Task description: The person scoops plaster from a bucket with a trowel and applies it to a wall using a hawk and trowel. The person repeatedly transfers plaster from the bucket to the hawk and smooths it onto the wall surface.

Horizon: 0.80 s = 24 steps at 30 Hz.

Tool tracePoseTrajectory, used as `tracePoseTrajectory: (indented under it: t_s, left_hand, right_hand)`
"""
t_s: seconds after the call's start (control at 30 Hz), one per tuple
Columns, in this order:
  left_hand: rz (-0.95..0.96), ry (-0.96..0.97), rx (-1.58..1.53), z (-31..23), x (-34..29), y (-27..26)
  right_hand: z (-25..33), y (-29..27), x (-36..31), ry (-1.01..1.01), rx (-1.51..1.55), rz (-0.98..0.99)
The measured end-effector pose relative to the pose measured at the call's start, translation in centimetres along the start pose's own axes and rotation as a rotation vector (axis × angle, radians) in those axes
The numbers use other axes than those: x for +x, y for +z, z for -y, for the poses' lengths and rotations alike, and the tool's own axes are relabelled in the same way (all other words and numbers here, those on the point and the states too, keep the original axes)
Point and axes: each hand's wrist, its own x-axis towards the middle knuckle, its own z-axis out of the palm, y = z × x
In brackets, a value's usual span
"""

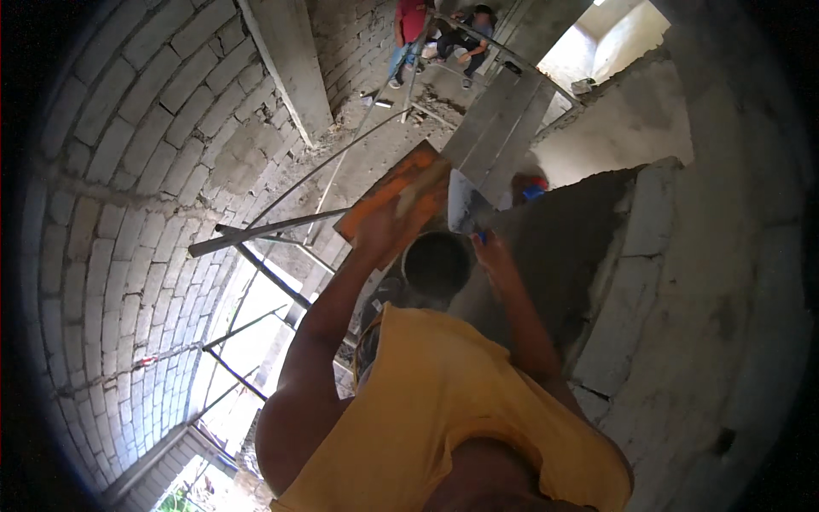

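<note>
My left hand (pixel 380 229) is closed on an orange rectangular plastering float (pixel 375 209) with a pale wooden bar across it. My right hand (pixel 492 251) grips a trowel (pixel 463 201) by its blue handle. The trowel's grey, smeared blade points away from me, close to the float's right edge; whether they touch, I cannot tell. Below and between my hands stands a dark round bucket (pixel 436 266), its contents too dark to make out. On the right, dark grey wet-looking plaster (pixel 567 243) covers part of the block wall, near my right forearm.
Metal scaffold tubes (pixel 273 232) cross on my left, above a bright opening. Grey planks (pixel 499 128) run ahead to two people (pixel 471 43) at the far end. A block wall (pixel 145 188) rises on the left. Something blue and red (pixel 533 189) lies beyond the trowel.
</note>
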Motion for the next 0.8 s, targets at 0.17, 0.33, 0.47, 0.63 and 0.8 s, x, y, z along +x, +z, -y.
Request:
tracePoseTrajectory:
  t_s: [0.17, 0.33, 0.47, 0.63, 0.8]
  left_hand:
    - [0.092, -0.211, 0.014, 2.1, -2.5, -2.9]
    - [-0.122, -0.161, -0.071, 12.2, -8.1, -3.7]
    - [0.119, -0.484, 0.249, 16.0, -13.8, -8.4]
    - [-0.112, -0.523, 0.315, 17.1, -18.5, -11.4]
    - [-0.013, -0.629, 0.388, 20.3, -21.1, -13.2]
  right_hand:
    - [-2.2, -1.3, -3.4, 0.062, 0.615, 0.032]
    - [-13.9, -0.9, -2.4, -0.241, 0.421, 0.159]
    - [-17.2, 0.0, -2.1, 0.071, 0.412, 0.418]
    - [-21.2, 5.2, 0.7, 0.052, 0.166, 0.462]
    - [-30.3, 21.1, 4.4, -0.075, 0.093, 0.618]
